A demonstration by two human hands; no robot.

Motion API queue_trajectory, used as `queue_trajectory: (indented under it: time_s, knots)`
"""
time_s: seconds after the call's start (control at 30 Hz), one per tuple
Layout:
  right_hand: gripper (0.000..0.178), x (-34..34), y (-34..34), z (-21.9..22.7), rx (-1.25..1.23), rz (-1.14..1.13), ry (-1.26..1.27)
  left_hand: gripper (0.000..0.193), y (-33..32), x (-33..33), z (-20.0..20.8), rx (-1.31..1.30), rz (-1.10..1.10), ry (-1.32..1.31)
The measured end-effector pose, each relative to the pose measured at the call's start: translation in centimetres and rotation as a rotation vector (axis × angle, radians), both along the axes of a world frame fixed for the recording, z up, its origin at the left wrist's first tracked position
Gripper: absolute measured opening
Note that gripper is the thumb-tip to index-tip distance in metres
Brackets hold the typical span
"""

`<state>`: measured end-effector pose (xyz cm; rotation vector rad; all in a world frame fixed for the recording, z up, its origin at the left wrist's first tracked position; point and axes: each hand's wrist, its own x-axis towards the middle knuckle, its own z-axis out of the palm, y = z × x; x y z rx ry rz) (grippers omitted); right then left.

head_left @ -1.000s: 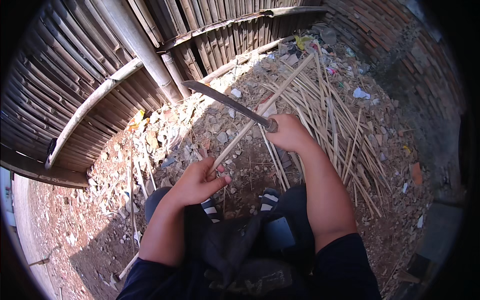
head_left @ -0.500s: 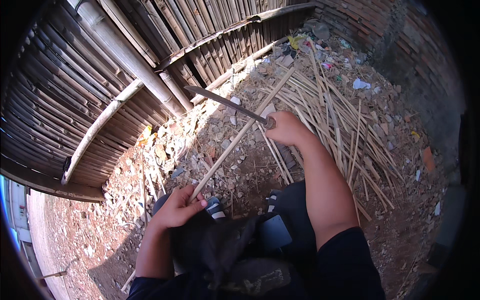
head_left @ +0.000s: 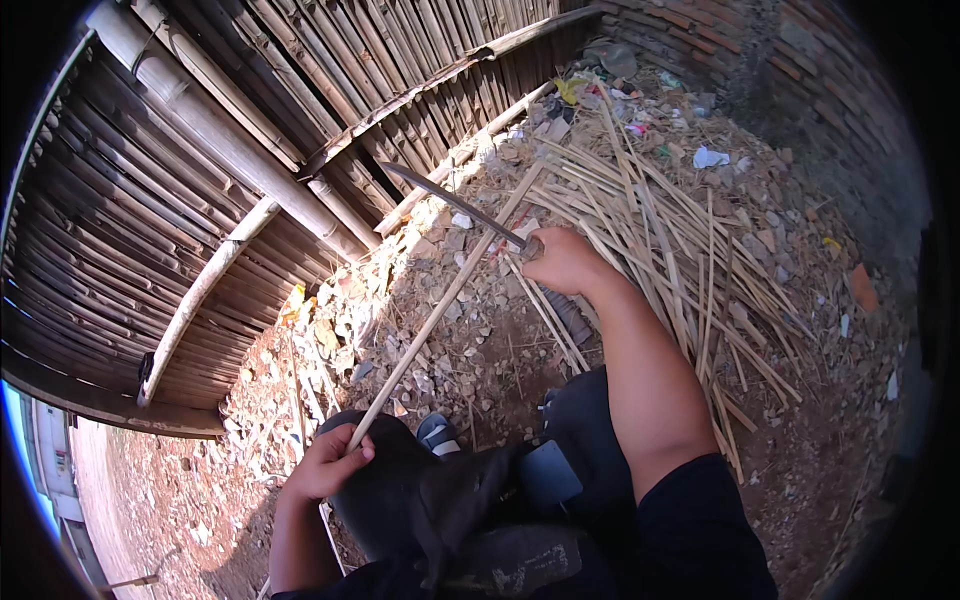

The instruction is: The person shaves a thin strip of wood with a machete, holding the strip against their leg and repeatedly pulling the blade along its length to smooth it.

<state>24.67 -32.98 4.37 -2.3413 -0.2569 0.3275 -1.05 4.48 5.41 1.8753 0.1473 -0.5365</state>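
Observation:
A long, pale bamboo strip (head_left: pixel 430 322) slants up and away from my left hand (head_left: pixel 325 465), whose fingers close round its near end above my left knee. My right hand (head_left: pixel 565 262) grips the handle of a machete (head_left: pixel 455 200) out in front of me. The dark, slightly curved blade points up to the left and crosses the strip toward its far end. Whether the edge touches the strip, I cannot tell. Just beyond my right hand and forearm lies a loose heap of similar bamboo strips (head_left: pixel 660 235).
A bamboo slat wall (head_left: pixel 210 270) with thick poles rises on the left. At the back right stands a brick wall (head_left: pixel 690 45). Rubble and litter (head_left: pixel 710 158) cover the ground around the heap. A dark phone (head_left: pixel 550 478) rests on my lap.
My left hand has drawn down and back toward my body, bringing the strip with it. My right hand still holds the machete across the strip. The view has shifted slightly.

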Motion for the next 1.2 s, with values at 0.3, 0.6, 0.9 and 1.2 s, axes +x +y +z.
queue_trajectory:
  time_s: [0.3, 0.6, 0.9, 1.2]
  knots:
    - [0.043, 1.7, -0.3, -3.0, 0.064, -0.026, -0.115, 0.010, 1.3, -2.3, -0.4, -0.009, -0.007, 0.015]
    - [0.021, 0.7, 1.2, -2.5, 1.097, -0.237, 0.288, 0.022, 1.0, -1.8, 1.0, 0.147, 0.012, 0.045]
    - [0.018, 1.1, 0.8, -2.2, 0.973, -0.569, -0.013, 0.022, 0.7, 5.4, 6.6, 1.167, -0.057, -0.404]
    - [0.016, 0.2, 2.0, -0.7, 1.344, -0.368, 0.132, 0.009, -2.9, 13.4, 9.5, 1.511, -0.513, -0.562]
